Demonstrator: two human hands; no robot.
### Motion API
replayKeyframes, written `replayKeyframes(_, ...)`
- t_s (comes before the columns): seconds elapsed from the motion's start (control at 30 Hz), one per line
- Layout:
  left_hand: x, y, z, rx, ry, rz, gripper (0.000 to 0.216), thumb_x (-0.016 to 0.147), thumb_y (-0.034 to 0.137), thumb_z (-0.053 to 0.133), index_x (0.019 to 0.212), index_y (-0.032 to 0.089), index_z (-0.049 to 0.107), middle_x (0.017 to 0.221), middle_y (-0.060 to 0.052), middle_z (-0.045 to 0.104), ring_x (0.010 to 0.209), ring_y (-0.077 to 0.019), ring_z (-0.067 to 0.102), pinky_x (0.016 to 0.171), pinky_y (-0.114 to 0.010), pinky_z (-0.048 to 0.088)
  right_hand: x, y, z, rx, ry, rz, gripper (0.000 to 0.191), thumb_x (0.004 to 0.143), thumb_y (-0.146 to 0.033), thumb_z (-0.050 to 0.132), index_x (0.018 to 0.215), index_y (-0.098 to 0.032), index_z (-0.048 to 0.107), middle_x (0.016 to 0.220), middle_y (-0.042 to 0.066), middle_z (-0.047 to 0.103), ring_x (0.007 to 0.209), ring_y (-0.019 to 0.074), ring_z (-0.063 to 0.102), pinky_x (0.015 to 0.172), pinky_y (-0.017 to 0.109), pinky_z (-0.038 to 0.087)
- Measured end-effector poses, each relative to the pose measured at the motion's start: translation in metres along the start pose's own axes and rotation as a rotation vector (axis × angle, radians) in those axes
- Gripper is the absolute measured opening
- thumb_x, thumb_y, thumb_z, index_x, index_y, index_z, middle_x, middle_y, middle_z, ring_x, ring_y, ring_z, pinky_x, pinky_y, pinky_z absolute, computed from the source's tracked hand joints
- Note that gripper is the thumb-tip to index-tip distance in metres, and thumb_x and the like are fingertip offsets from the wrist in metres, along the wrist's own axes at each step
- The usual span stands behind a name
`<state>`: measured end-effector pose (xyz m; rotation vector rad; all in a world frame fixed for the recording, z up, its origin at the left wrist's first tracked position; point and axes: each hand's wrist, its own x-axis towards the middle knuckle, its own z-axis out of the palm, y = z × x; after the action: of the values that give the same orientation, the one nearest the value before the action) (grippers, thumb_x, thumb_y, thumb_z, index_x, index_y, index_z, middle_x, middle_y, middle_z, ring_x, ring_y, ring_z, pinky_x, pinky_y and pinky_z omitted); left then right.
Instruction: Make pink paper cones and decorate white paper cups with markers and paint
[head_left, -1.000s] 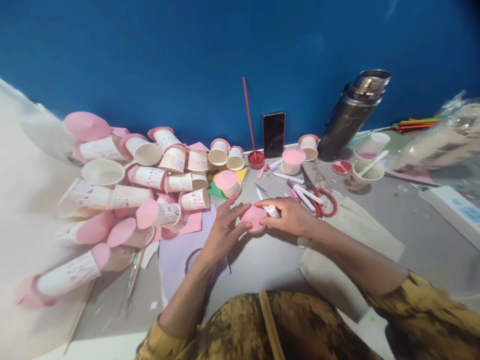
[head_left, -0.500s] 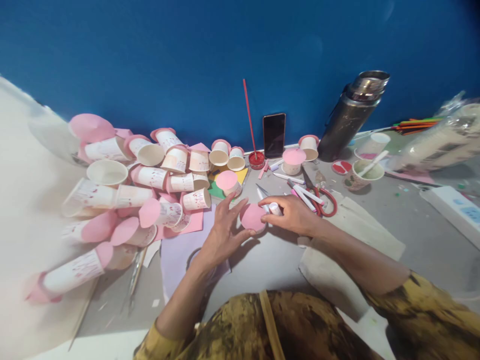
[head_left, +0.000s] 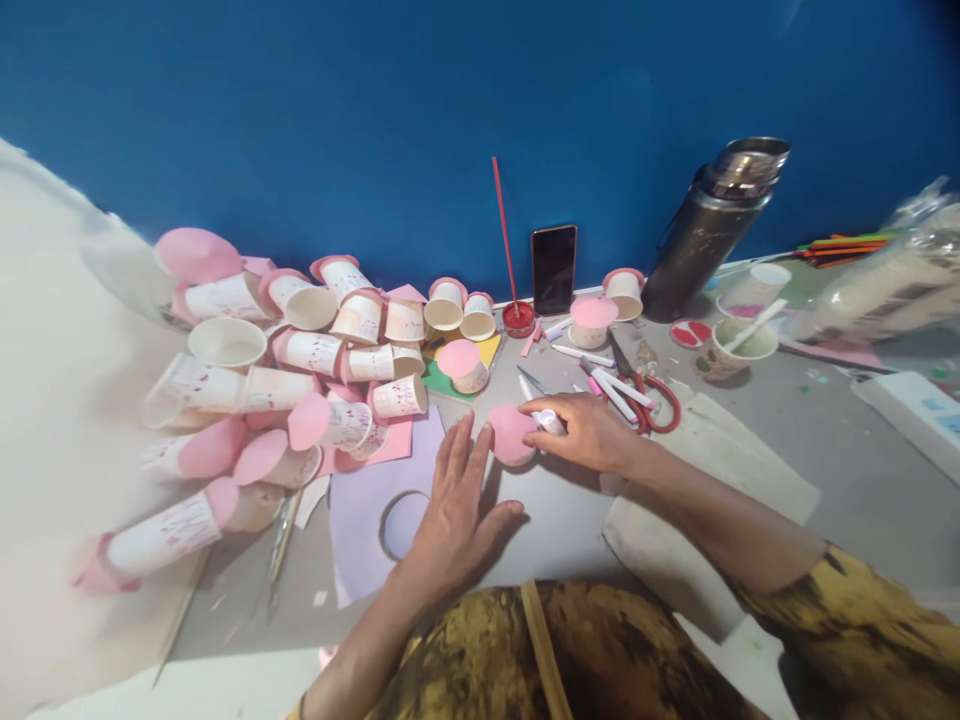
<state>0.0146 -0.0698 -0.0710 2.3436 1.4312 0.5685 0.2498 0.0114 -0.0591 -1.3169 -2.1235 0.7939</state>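
Observation:
A paper cup with a pink paper disc (head_left: 512, 434) on top stands in front of me. My left hand (head_left: 461, 510) is at its left, fingers stretched and thumb apart, holding nothing. On the other side, my right hand (head_left: 589, 430) curls round a small white tube (head_left: 550, 421), whose kind I cannot make out. The right thumb reaches the disc's edge. Behind this cup is another disc-topped paper cup (head_left: 463, 368). Near my right hand lie red-handled scissors (head_left: 664, 405) and several white markers (head_left: 609, 395). A tape ring (head_left: 384, 525) rests on lilac paper (head_left: 356, 540) by my left wrist.
Many pink-topped paper cups (head_left: 307, 355) are heaped at the left. Along the blue wall stand a red pot with a stick (head_left: 518, 318), a phone (head_left: 553, 270) and a dark flask (head_left: 701, 245). A stirrer cup (head_left: 727, 358) and power strip (head_left: 911, 420) are at right.
My left hand has drawn back from the cup toward me, uncovering the tape ring. The right hand stays at the cup with the white tube, which has tilted. The view has shifted slightly.

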Motion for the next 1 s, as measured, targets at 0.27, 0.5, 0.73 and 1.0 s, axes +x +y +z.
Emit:
replayKeyframes(0.27, -0.014, -0.007, 0.009, 0.203, 0.048, 0.133, 0.085, 0.097, 0.042, 0.061, 0.165, 0.027, 0.013, 0.171, -0.019, 0.017, 0.157, -0.0422, 0.013, 0.119, -0.064, 0.029, 0.000, -0.004, -0.003, -0.012, -0.020, 0.021, 0.035, 0.085, -0.035, 0.075, 0.118, -0.025, 0.077, 0.117, 0.006, 0.080, 0.106, 0.0273, 0.075, 0.097, 0.036, 0.054)
replayKeyframes(0.5, -0.012, -0.003, 0.005, 0.160, 0.040, 0.153, 0.078, 0.097, 0.042, 0.061, 0.163, 0.027, 0.022, 0.169, -0.017, 0.026, 0.157, -0.0404, 0.013, 0.120, -0.064, 0.026, 0.001, -0.006, -0.004, 0.019, -0.032, 0.029, 0.035, 0.085, -0.034, 0.074, 0.118, -0.024, 0.076, 0.120, 0.005, 0.079, 0.106, 0.0268, 0.074, 0.093, 0.035, 0.054)
replayKeyframes(0.73, 0.005, -0.003, 0.007, -0.219, 0.139, -0.181, 0.097, 0.083, 0.029, 0.076, 0.163, 0.028, 0.020, 0.163, -0.017, 0.034, 0.152, -0.0366, 0.031, 0.121, -0.058, 0.030, 0.002, 0.000, -0.010, 0.163, 0.032, 0.119, 0.034, 0.086, -0.040, 0.072, 0.113, -0.020, 0.076, 0.073, 0.002, 0.078, 0.067, 0.0210, 0.073, 0.071, 0.030, 0.052)
replayKeyframes(1.0, 0.053, 0.006, 0.016, -0.828, 0.354, -0.467, 0.105, 0.067, 0.021, 0.087, 0.157, 0.025, 0.033, 0.126, -0.011, 0.066, 0.123, -0.0278, 0.061, 0.111, -0.044, 0.042, 0.010, 0.005, -0.018, 0.245, 0.090, 0.196, 0.029, 0.082, -0.039, 0.071, 0.102, -0.018, 0.076, 0.069, -0.001, 0.073, 0.054, 0.0152, 0.064, 0.056, 0.025, 0.045)
